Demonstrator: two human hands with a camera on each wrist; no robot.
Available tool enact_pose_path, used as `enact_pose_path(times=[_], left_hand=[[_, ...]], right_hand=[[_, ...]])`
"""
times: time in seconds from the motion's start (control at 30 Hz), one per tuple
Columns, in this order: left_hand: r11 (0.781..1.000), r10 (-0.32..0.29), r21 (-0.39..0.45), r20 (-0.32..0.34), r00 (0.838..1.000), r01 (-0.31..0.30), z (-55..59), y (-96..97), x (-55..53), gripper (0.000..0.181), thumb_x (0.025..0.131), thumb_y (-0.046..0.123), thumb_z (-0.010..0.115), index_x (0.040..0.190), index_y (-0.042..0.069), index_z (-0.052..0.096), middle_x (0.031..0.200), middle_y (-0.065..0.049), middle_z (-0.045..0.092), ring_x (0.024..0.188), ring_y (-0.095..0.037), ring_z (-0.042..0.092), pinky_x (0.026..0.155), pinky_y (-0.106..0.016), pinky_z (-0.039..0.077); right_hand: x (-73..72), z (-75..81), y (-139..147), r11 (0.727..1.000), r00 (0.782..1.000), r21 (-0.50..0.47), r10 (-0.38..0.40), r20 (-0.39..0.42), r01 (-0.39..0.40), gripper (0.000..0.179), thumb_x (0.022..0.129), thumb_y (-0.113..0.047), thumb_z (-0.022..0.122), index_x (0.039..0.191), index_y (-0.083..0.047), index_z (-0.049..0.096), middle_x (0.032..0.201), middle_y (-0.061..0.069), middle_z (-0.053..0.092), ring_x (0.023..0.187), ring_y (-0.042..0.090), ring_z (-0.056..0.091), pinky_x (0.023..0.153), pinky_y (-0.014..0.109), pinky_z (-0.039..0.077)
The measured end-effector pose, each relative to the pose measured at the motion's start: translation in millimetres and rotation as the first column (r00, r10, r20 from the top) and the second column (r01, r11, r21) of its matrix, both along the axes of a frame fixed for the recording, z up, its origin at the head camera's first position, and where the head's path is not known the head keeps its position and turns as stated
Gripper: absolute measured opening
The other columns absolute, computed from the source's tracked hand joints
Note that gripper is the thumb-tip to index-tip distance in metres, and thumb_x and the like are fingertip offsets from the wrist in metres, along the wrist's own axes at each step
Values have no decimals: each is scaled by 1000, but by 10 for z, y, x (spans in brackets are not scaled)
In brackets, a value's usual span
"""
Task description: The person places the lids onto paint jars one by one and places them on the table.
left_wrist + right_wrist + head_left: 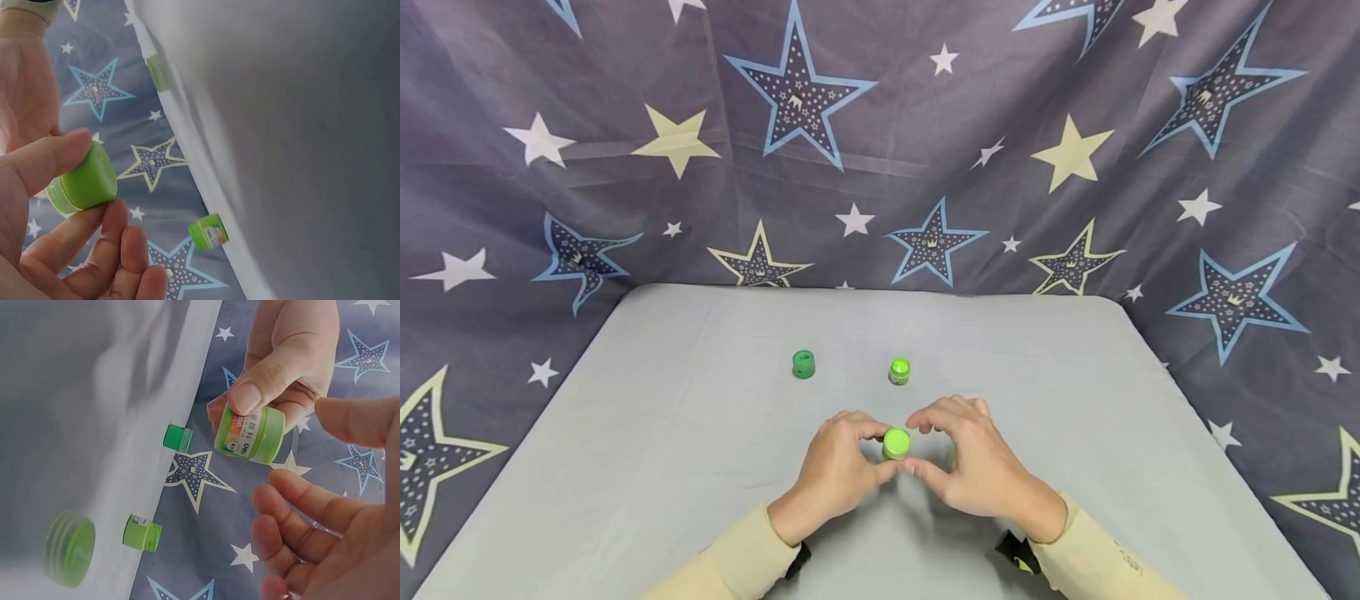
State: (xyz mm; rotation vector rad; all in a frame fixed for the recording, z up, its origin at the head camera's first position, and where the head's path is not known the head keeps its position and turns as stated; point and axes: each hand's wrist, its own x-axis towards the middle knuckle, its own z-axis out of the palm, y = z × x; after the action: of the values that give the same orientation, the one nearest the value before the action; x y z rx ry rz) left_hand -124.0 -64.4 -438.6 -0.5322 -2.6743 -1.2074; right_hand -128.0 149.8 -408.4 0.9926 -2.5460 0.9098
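My left hand [842,467] grips a small light-green labelled paint jar [897,444] between thumb and fingers, its bright green top facing up. The jar's printed side shows in the right wrist view, with the left thumb [250,398] pressed on it. Close by on the right, my right hand [973,458] has thumb and fingers spread apart around a gap, holding nothing. A round green, ridged cap-like piece [70,549] lies on the table near the right hand; in the head view that hand mostly hides it.
Farther back on the grey-covered table [700,433] stand a dark green jar [803,364] at left and another light-green jar [899,371] at right. A star-patterned cloth [880,183] hangs behind the table and along its sides.
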Motion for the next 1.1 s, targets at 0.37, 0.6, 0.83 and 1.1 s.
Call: enact_pose_path(times=[0.37,0.6,0.83,1.1], left_hand=[[992,117,-46,-36,992,-119,12,-129,-117,31,72,19,95,98,14,80,88,8,67,89,-20,63,77,-35,50],[981,171,-80,-45,984,-174,72,-257,-231,30,74,17,93,100,11,79,88,4,68,90,-23,64,79,-40,51],[972,208,-107,-24,978,-209,109,-380,-360,30,75,18,92,102,13,80,90,1,72,92,-24,64,80,-42,51],[964,224,-153,14,974,-220,86,-514,-480,30,75,20,91,102,14,81,92,0,73,89,-23,64,77,-42,52]], right_hand=[[0,-5,43,999,999,38,-35,-1,35,37,80,-31,88,111,-19,71,98,-14,62,93,5,56,88,37,35],[-26,-35,80,997,998,54,-55,-2,55,38,82,-35,87,111,-17,71,105,-12,67,98,8,59,90,38,36],[-49,-74,158,992,996,89,-88,-4,88,44,85,-45,83,115,-15,71,115,-4,69,111,15,61,96,43,36],[-84,-136,262,976,989,161,-138,-45,144,59,90,-58,73,125,-11,70,125,2,68,119,24,60,104,49,36]])
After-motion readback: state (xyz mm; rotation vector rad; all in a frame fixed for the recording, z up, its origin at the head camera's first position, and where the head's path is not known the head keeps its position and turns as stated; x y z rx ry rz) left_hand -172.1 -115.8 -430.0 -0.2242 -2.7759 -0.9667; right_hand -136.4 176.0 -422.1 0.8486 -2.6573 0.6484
